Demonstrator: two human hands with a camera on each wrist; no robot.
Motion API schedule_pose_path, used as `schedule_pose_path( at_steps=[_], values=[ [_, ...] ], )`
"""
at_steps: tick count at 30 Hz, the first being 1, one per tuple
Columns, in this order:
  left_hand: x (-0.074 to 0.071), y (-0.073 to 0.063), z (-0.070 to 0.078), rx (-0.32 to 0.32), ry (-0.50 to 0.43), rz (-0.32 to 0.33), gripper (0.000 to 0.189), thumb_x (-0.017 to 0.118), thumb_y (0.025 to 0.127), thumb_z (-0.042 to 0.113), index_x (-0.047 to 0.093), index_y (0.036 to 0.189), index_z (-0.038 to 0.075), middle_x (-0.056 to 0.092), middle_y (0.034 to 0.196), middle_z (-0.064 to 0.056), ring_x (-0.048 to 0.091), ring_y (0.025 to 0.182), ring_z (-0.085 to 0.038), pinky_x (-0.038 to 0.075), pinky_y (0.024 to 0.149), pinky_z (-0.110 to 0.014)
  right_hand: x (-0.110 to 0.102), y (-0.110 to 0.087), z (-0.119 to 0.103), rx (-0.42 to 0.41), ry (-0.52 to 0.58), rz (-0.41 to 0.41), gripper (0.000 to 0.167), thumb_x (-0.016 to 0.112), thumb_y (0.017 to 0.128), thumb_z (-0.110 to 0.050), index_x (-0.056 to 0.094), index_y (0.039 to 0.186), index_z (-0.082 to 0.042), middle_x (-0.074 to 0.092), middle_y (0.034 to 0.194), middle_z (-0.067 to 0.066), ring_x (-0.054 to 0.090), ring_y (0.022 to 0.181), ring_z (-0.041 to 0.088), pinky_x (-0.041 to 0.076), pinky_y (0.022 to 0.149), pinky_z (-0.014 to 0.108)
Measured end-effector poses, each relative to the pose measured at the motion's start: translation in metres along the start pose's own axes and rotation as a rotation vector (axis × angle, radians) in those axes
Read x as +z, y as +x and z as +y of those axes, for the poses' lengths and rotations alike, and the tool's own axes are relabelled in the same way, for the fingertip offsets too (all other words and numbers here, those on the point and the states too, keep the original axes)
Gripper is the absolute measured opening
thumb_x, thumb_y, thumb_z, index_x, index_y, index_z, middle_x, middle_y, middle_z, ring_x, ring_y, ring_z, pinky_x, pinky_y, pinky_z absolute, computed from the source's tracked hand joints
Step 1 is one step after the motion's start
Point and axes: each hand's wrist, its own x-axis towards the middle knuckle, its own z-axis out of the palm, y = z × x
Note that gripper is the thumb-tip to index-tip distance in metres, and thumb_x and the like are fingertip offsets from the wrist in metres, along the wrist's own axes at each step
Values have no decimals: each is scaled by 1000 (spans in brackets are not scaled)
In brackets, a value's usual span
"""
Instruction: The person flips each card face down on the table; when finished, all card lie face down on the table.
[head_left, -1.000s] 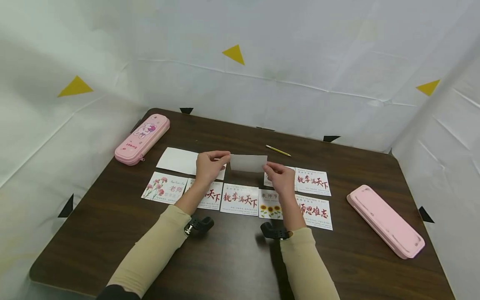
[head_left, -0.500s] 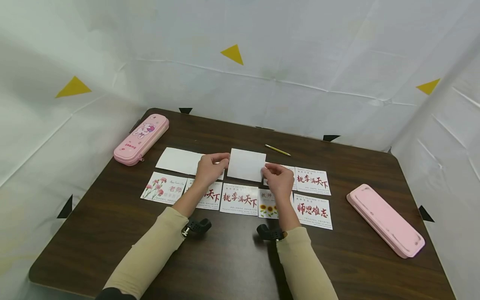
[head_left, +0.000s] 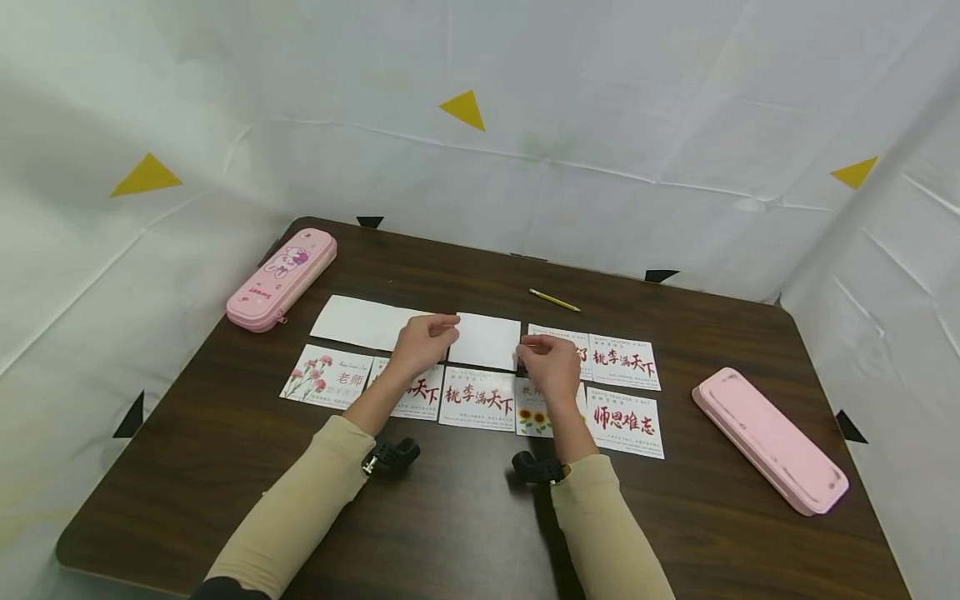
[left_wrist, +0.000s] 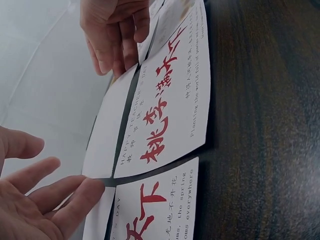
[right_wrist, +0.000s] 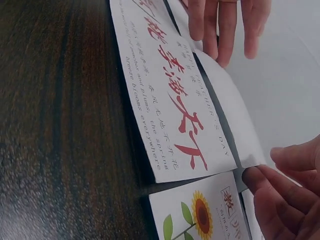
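A blank white card (head_left: 487, 340) lies flat in the back row, between my two hands. At its left edge is my left hand (head_left: 422, 343), thumb and fingers spread apart in the left wrist view, with a fingertip close to the card's corner. My right hand (head_left: 553, 367) is at the right edge; in the right wrist view its thumb stands off while a fingertip (right_wrist: 252, 179) reaches the card's corner. Directly in front lies a card with red Chinese lettering (head_left: 477, 398). A sunflower card (head_left: 534, 418) is partly hidden under the right forearm.
More blank cards (head_left: 352, 321) continue the back row leftward, and two red-lettered cards (head_left: 624, 363) end it at right. A carnation card (head_left: 324, 377) starts the front row. A yellow pencil (head_left: 555, 300) lies behind. Pink pencil cases (head_left: 281, 279) flank the cards at both sides.
The blank card, held up by both hands a second ago, has tilted down and now lies on the table. Both hands have loosened from its edges.
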Motion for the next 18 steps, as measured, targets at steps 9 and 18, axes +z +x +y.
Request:
schedule_pose_path(
  at_steps=[9, 18],
  values=[
    [2, -1, 0, -2, 23, -13, 37, 57, 97, 23, 64, 130, 9, 66, 124, -13, 66, 106, -25, 52, 89, -41, 2, 0, -1, 31, -8, -42, 22, 70, 90, -24, 76, 106, -9, 74, 97, 9, 71, 86, 22, 48, 79, 39],
    [4, 0, 0, 7, 52, -12, 37, 57, 98, 22, 63, 131, 8, 66, 124, -13, 62, 115, -27, 48, 97, -44, 1, 0, -4, 38, -4, -62, 23, 70, 91, -24, 76, 106, -9, 75, 95, 9, 72, 79, 20, 49, 63, 30]
  ],
)
